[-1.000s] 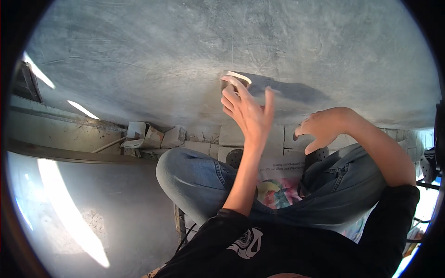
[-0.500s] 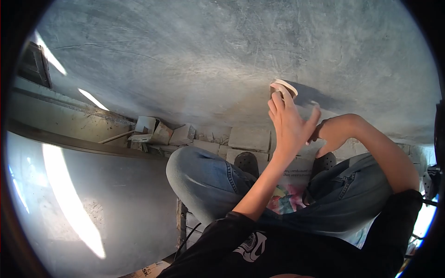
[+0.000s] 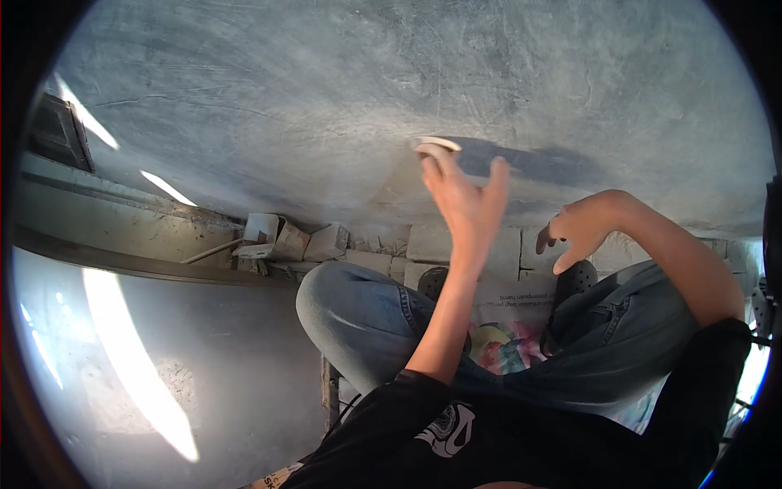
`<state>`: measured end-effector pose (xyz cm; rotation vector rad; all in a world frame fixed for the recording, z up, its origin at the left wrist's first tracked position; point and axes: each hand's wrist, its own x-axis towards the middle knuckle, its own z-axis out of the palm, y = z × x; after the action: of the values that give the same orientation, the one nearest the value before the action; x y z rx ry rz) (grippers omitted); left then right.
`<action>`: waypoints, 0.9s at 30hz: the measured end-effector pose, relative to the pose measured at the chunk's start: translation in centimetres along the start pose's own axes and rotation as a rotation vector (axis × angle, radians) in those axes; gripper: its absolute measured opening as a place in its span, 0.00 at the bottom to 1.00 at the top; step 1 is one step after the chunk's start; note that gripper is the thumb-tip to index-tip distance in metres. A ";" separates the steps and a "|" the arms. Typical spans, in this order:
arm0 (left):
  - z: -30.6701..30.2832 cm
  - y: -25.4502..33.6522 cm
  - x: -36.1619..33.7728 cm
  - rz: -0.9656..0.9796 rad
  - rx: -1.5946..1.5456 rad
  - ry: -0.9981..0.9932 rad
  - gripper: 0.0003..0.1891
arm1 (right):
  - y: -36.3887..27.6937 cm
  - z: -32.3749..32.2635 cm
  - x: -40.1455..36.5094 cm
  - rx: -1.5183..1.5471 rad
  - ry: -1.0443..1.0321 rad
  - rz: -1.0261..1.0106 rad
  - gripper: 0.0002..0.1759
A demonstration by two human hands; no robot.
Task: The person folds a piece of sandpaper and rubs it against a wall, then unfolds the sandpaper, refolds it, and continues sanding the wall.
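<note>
My left hand (image 3: 464,191) is on a small pale-edged pad (image 3: 440,143), which lies against the grey wall (image 3: 326,98). Its fingers press the pad to the surface, while the thumb sticks out to the right. Most of the pad is hidden or blurred, so its material cannot be told. Over my right knee hangs my right hand (image 3: 580,230), with curled fingers and the thumb apart, holding nothing. A dark shadow falls on the wall to the right of the pad.
Broken blocks (image 3: 326,242) and paving blocks (image 3: 430,242) line the wall's foot. A printed sheet (image 3: 509,297) lies between my legs, near dark perforated shoes (image 3: 577,279). At left are a curved grey surface (image 3: 236,342) and a dark-framed opening (image 3: 61,130).
My left hand has moved left along the wall with the pad, away from my right hand. My right hand has stayed nearly in place. The view has shifted slightly.
</note>
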<state>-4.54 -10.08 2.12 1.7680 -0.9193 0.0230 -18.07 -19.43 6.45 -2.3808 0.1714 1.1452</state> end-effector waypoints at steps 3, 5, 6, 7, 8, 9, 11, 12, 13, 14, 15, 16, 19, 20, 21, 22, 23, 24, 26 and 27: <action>0.5 1.7 -1.3 0.196 0.004 -0.086 0.43 | 0.3 0.1 0.7 0.025 -0.009 -0.062 0.34; 0.1 2.4 -1.4 0.129 0.150 -0.197 0.42 | 0.1 0.1 0.8 -0.017 -0.032 0.005 0.33; -0.3 1.9 -0.9 0.130 0.147 -0.201 0.42 | 0.0 0.0 0.6 -0.013 -0.032 0.008 0.33; -0.9 1.0 0.1 0.038 0.193 -0.162 0.44 | -0.1 -0.2 0.3 0.002 -0.046 0.002 0.33; -1.1 0.2 0.6 -0.052 0.239 -0.124 0.45 | -0.1 -0.3 0.2 0.017 -0.057 -0.004 0.34; -0.9 -0.1 0.6 -0.050 0.239 -0.129 0.45 | 0.2 -0.2 0.2 0.023 -0.055 -0.003 0.34; -0.5 -0.6 0.5 0.018 0.167 -0.056 0.45 | 0.8 0.2 0.6 0.003 -0.022 -0.028 0.34; 0.0 -0.1 -0.2 0.133 0.141 -0.047 0.38 | 0.9 0.4 0.9 0.000 -0.020 -0.032 0.34; 0.1 0.1 -0.5 0.134 0.144 -0.043 0.38 | 0.9 0.5 1.2 0.001 -0.032 -0.057 0.34; 0.2 0.3 -0.7 0.202 0.196 -0.043 0.37 | 0.9 0.6 1.4 0.001 -0.045 -0.079 0.33; 0.3 0.4 -0.8 0.270 0.246 -0.044 0.36 | 0.8 0.5 1.2 -0.002 -0.047 -0.078 0.33; -0.2 -0.2 -0.1 0.269 0.243 -0.044 0.36 | 0.6 0.3 1.1 -0.006 -0.053 -0.054 0.34; -1.8 -1.9 1.8 -0.044 0.091 -0.064 0.45 | 0.6 0.1 0.1 0.012 -0.030 -0.030 0.34; -1.6 -1.9 1.6 -0.005 0.072 -0.065 0.38 | 0.6 -0.1 -0.1 0.020 -0.003 -0.032 0.35; -1.5 -1.7 1.6 0.035 0.053 -0.062 0.32 | 0.7 -0.1 0.1 0.018 -0.001 -0.035 0.35; -0.6 -0.9 0.9 0.198 -0.001 -0.017 0.25 | 1.0 -0.1 0.4 0.011 -0.003 -0.044 0.35; -0.5 -0.6 0.6 0.201 0.001 -0.012 0.25 | 1.1 -0.2 0.5 0.003 -0.005 -0.053 0.35; -0.6 -0.2 0.2 0.259 0.158 0.022 0.23 | 0.8 -0.3 0.4 0.000 -0.005 -0.054 0.35; -1.2 -0.7 0.7 0.313 0.313 0.053 0.22 | 0.3 -0.5 -0.3 0.005 0.011 0.011 0.34; -2.3 -2.0 1.9 0.082 0.144 0.008 0.33 | 0.5 -0.5 -0.6 0.009 0.008 0.010 0.34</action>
<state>-1.08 -9.07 2.26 1.8598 -1.0052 0.1526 -18.27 -20.17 7.04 -2.3797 0.1914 1.1377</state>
